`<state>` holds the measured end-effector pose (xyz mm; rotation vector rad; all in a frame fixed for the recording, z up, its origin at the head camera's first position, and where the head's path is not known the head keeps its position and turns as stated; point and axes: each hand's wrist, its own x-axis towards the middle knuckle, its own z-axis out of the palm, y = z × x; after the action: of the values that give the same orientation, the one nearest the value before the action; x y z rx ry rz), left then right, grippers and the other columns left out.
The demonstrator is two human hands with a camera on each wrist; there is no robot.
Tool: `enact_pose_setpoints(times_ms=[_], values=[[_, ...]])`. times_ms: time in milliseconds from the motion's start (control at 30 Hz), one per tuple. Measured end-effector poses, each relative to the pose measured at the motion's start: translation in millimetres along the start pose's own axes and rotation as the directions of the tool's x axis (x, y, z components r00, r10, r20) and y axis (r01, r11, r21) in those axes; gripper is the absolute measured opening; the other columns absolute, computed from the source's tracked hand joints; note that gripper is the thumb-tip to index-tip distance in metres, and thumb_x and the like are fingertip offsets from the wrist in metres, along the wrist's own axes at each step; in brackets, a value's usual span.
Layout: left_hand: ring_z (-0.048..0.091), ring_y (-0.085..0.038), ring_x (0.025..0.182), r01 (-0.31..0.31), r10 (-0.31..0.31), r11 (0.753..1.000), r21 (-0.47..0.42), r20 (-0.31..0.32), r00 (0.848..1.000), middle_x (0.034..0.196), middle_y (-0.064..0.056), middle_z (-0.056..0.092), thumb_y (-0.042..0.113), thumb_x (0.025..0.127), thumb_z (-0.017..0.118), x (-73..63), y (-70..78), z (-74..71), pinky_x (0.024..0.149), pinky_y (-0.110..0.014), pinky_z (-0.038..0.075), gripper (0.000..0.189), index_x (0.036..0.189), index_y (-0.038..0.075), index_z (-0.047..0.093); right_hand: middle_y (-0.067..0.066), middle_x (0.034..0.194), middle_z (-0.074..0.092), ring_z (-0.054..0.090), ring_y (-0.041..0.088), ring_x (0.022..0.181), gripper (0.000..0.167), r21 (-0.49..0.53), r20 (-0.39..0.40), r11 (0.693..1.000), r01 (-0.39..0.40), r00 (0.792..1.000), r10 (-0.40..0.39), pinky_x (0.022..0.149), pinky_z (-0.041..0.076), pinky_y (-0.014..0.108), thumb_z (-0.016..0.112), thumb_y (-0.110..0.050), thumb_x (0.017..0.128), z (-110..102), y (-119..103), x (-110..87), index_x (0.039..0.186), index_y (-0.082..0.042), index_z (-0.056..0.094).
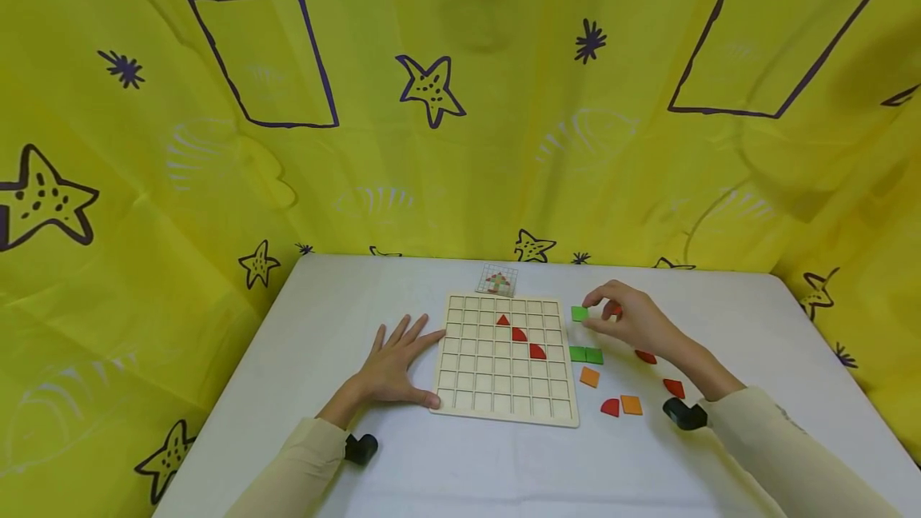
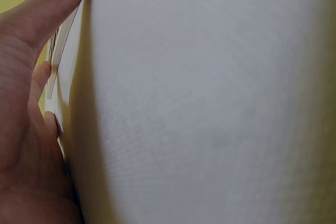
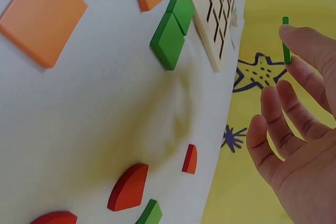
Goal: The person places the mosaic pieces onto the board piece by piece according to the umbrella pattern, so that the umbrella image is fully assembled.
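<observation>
Here, the right hand [image 1: 635, 321] pinches a green square tile [image 3: 286, 40] between thumb and forefinger, holding it edge-on to the right wrist camera; the other fingers are bent loosely and apart from it. In the head view this tile is just beyond the right edge of the wooden grid board [image 1: 471, 400], near its upper corner. The left hand [image 1: 398, 360] lies with fingers spread at the board's left side, the thumb touching the lower left corner and the forefinger reaching the left edge.

On the board, a red triangle [image 1: 503, 320] sits in an upper cell, and two red quarter-circles [image 1: 537, 352] step down diagonally to its right. A small pattern card [image 1: 496, 280] lies just behind the board's far edge, printed with a red and green figure on a grid.

Right of the board, two green squares [image 1: 593, 356] lie side by side, with one orange square [image 1: 589, 376] below them. Farther down, a red quarter-circle piece [image 1: 610, 407] is just beside another orange tile [image 1: 631, 405]. More red pieces [image 1: 674, 388] lie under and near the right forearm, on the white tabletop [image 1: 432, 462].
</observation>
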<state>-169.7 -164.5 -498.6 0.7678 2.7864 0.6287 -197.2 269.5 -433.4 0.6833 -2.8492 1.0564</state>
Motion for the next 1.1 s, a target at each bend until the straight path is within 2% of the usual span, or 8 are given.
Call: enact_pose_setpoints(times_ms=[267, 533, 800, 1100], values=[[0.007, -0.046, 0.155, -0.015, 0.014, 1.000, -0.014, -0.020, 1.000, 0.170, -0.016, 0.018, 0.062, 0.067, 0.088, -1.3, 1.3, -0.8, 0.116, -0.075, -0.002, 0.112, 0.159, 0.022, 0.039, 0.017, 0.109, 0.065, 0.059, 0.018, 0.081, 0.025, 0.023, 0.015, 0.999, 0.036, 0.999, -0.036, 0.063, 0.052, 0.023, 0.084, -0.010, 0.086, 9, -10, 8.3, 0.107, -0.004, 0.072], [0.004, -0.042, 0.157, 0.005, -0.005, 1.000, -0.002, 0.008, 1.000, 0.171, -0.013, 0.016, 0.065, 0.067, 0.087, 0.3, 1.2, -1.5, 0.117, -0.073, -0.004, 0.112, 0.160, 0.025, 0.038, 0.015, 0.107, 0.065, 0.057, 0.016, 0.079, 0.024, 0.048, 0.028, 0.995, 0.082, 0.996, -0.083, 0.059, 0.049, 0.023, 0.084, -0.012, 0.086, 24, -20, 19.4, 0.105, -0.004, 0.072], [0.003, -0.041, 0.157, 0.009, -0.009, 1.000, 0.001, 0.009, 1.000, 0.171, -0.012, 0.015, 0.066, 0.067, 0.087, 0.9, 0.0, -0.2, 0.117, -0.073, -0.005, 0.113, 0.160, 0.026, 0.038, 0.016, 0.108, 0.065, 0.059, 0.022, 0.079, 0.023, 0.062, 0.039, 0.994, 0.088, 0.995, -0.090, 0.061, 0.048, 0.023, 0.084, -0.010, 0.086, 45, -36, 31.7, 0.104, -0.003, 0.072], [0.003, -0.042, 0.157, 0.009, -0.009, 1.000, 0.005, 0.004, 1.000, 0.171, -0.013, 0.015, 0.064, 0.068, 0.087, 0.8, 0.6, -0.7, 0.117, -0.073, -0.005, 0.112, 0.160, 0.026, 0.038, 0.015, 0.110, 0.065, 0.061, 0.030, 0.085, 0.022, 0.127, 0.052, 0.991, 0.041, 0.998, -0.048, 0.065, 0.050, 0.024, 0.084, -0.012, 0.086, 64, -45, 41.1, 0.104, -0.005, 0.073]])
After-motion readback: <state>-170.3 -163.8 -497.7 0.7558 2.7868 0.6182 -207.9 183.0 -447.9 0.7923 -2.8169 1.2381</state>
